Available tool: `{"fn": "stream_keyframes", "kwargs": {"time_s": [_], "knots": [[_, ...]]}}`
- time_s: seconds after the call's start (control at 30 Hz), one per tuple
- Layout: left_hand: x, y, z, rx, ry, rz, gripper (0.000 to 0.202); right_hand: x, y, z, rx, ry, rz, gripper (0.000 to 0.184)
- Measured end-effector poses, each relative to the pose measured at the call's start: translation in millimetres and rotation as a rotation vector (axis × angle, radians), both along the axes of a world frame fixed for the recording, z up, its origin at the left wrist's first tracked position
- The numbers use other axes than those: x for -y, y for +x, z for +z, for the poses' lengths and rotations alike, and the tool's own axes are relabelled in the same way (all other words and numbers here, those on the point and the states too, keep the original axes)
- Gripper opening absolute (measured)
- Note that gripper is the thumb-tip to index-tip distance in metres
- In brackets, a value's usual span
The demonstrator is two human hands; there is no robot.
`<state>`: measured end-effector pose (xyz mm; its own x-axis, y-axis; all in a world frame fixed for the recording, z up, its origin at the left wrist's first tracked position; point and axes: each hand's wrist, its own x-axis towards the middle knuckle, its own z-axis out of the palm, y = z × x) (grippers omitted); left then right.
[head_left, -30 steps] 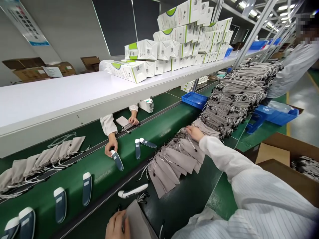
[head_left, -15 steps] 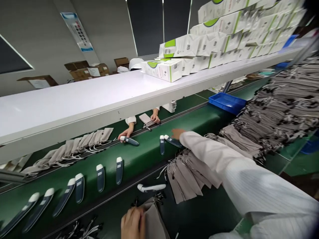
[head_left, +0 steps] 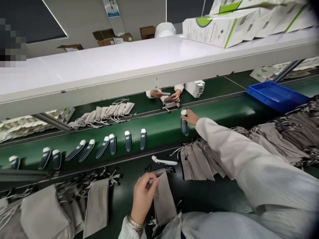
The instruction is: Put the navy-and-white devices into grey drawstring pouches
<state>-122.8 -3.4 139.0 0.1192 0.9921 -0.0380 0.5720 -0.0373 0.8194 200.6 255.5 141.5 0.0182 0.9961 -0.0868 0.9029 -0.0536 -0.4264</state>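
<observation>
Left hand (head_left: 143, 199) fingers (head_left: 151, 181) pinch a grey fabric drawstring pouch (head_left: 163, 197) at its mouth. Right hand (head_left: 189, 117) fingers (head_left: 186, 113) grip a white-and-navy handheld device (head_left: 184, 126) on the green conveyor belt (head_left: 159, 132), now squared with the row, earlier angled. Blue plastic crate (head_left: 276, 96) sits beyond stacked pouches (head_left: 281, 139).

My left hand (head_left: 144, 197) pinches a grey drawstring pouch (head_left: 163, 199) beside the green conveyor (head_left: 219, 114); my right hand (head_left: 190, 117) holds a navy device (head_left: 184, 127) upright on it.

Bright, even light, warped wide-angle edges
</observation>
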Motion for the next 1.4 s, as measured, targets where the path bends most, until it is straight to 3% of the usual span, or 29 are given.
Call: {"fn": "stream_keyframes", "kwargs": {"time_s": [0.07,0.17,0.23,0.3,0.4,0.5,0.6,0.7,0.77,0.83,0.9,1.0,1.07,1.17,1.23,1.33,1.4], "knots": [[-2.2,6.1,6.1,0.066,0.001,-0.028,0.020,35.1,-22.4,12.7,-0.285,0.052,0.052,0.031],[-3.3,14.6,14.7,0.171,0.008,-0.054,0.018,108.5,-63.6,26.3,-0.895,0.100,0.126,0.031],[-1.4,19.3,20.3,0.214,0.013,-0.063,0.015,153.7,-87.9,29.4,-1.059,0.086,0.175,0.029],[2.1,23.5,24.7,0.239,0.037,-0.060,0.014,187.3,-104.8,27.6,-1.059,0.045,0.248,0.025],[8.7,28.6,27.3,0.260,0.110,0.017,0.017,219.1,-113.9,19.9,-0.858,-0.034,0.450,0.028],[15.9,28.5,26.8,0.273,0.115,0.112,0.020,241.4,-103.6,14.5,-0.576,-0.138,0.554,0.035],[21.7,18.0,27.9,0.351,0.074,0.205,0.025,261.2,-76.0,20.1,-0.365,-0.196,0.575,0.025],[23.0,4.1,29.6,0.544,0.029,0.433,0.033,279.7,-44.4,39.2,-0.439,-0.094,0.653,0.033],[20.9,1.0,28.2,0.635,-0.065,0.465,0.038,289.0,-28.2,56.3,-0.557,0.076,0.687,0.037],[16.9,4.3,23.0,0.611,-0.155,0.377,0.046,293.4,-14.5,73.6,-0.695,0.250,0.642,0.041],[10.9,10.2,13.2,0.451,-0.234,0.288,0.055,292.4,2.0,89.4,-0.881,0.337,0.473,0.040],[-0.7,13.4,-9.9,0.111,-0.316,0.219,0.065,279.7,40.9,108.0,-1.027,0.438,-0.010,0.033],[-8.1,9.7,-29.3,-0.054,-0.297,0.180,0.065,263.1,76.1,113.2,-0.954,0.562,-0.289,0.031],[-15.4,0.2,-59.1,-0.187,-0.166,0.110,0.055,229.0,131.2,100.6,-0.649,0.656,-0.457,0.034],[-17.7,-5.7,-76.2,-0.271,-0.078,0.056,0.048,206.3,159.7,79.8,-0.343,0.542,-0.474,0.036],[-18.9,-12.7,-94.9,-0.376,0.025,-0.019,0.043,182.4,178.2,48.9,-0.033,0.293,-0.442,0.030],[-19.7,-17.0,-102.9,-0.407,0.083,-0.041,0.041,171.3,175.2,40.0,0.069,0.260,-0.424,0.026]]}}
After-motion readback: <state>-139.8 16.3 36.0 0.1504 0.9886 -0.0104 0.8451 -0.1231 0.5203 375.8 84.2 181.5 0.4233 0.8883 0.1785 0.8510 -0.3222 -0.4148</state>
